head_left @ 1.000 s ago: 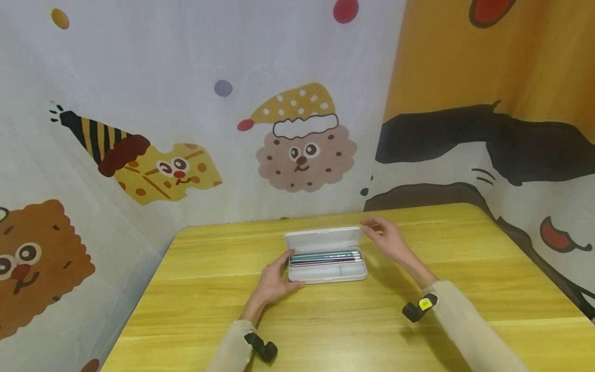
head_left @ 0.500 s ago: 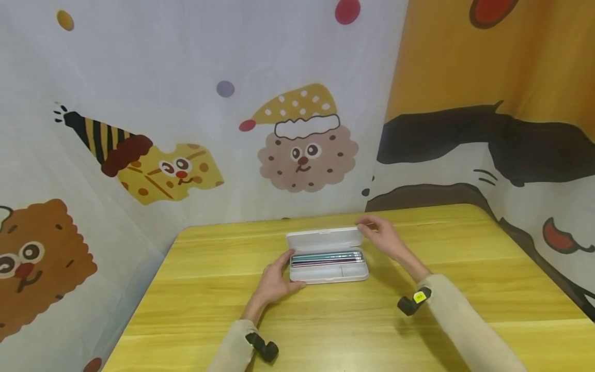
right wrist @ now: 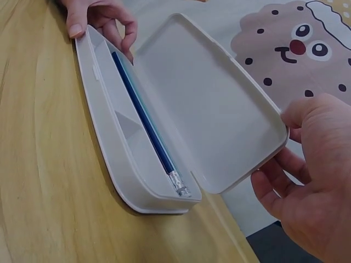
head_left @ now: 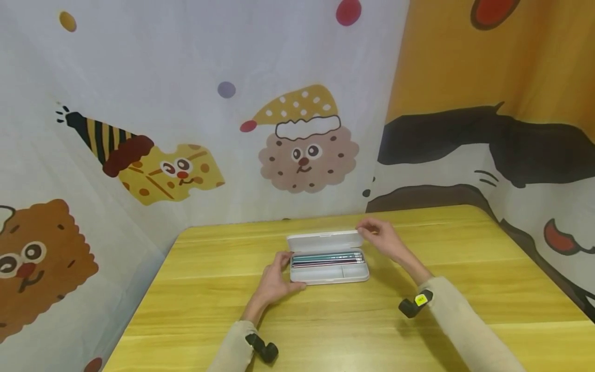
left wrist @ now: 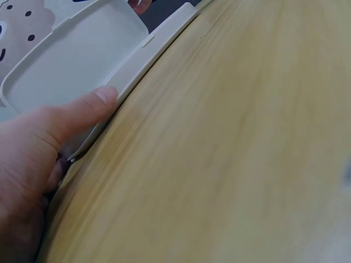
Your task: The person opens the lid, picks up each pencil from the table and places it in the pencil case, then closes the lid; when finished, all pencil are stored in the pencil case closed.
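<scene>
A white plastic pencil case [head_left: 316, 276] lies on the table with its lid [right wrist: 214, 104] raised at the back. Several pencils [head_left: 325, 259] with silver ends lie side by side in its long rear compartment; a divider splits the front part. My left hand [head_left: 274, 281] grips the case's left end, thumb at the front wall and fingers behind. At the lid's upper right corner, my right hand [head_left: 383, 237] pinches the edge, thumb on one face and fingers on the other, as the right wrist view shows.
The yellow wood-grain table [head_left: 223, 268] extends around the case. Behind it hangs a cloth [head_left: 186, 62] printed with cartoon food. Each sleeve carries a black wrist camera [head_left: 262, 347].
The right hand has shifted slightly left onto the lid's corner, and the lid's top edge sits a little lower in view. The left hand stays at the case's left end.
</scene>
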A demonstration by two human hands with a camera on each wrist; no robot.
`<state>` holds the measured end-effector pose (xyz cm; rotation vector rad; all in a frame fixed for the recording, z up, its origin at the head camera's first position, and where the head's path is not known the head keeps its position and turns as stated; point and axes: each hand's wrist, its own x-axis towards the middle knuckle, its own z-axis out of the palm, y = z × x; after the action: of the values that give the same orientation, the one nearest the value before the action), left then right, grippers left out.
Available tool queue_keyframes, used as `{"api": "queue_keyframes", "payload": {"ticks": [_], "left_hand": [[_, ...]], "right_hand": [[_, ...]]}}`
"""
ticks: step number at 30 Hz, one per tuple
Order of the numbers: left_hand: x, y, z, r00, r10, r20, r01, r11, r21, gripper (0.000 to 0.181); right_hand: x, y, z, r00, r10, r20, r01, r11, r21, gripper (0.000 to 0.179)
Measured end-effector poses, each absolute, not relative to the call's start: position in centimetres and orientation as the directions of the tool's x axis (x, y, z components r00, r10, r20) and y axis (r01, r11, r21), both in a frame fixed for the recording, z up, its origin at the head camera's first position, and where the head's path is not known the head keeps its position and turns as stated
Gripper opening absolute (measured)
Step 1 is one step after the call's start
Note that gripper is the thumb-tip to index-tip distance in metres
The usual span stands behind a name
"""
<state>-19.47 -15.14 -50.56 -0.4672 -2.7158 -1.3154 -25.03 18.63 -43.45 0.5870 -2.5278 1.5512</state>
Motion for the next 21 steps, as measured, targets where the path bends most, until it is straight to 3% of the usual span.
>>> {"api": "queue_keyframes", "payload": {"ticks": [5, 9, 13, 21], "left_hand": [[-19.4, -15.1, -50.3, -0.947, 0.231, 0.222, 0.314, 0.523, 0.792, 0.072], [-19.3, -15.3, -50.3, -0.919, 0.243, 0.309, 0.387, 0.424, 0.819, 0.050], [-19.2, -15.4, -50.2, -0.890, 0.242, 0.386, 0.448, 0.308, 0.839, 0.040], [-19.2, -15.6, -48.5, -0.932, 0.118, 0.343, 0.358, 0.142, 0.923, 0.029]], "right_hand": [[-24.9, 18.6, -43.6, -0.910, -0.272, 0.314, -0.404, 0.404, -0.821, 0.016], [-24.7, 18.7, -43.8, -0.900, -0.282, 0.333, -0.424, 0.384, -0.820, 0.014], [-24.7, 18.9, -44.1, -0.889, -0.284, 0.359, -0.448, 0.381, -0.809, 0.013], [-22.5, 18.1, -42.1, -0.859, -0.289, 0.422, -0.507, 0.367, -0.780, 0.010]]}}
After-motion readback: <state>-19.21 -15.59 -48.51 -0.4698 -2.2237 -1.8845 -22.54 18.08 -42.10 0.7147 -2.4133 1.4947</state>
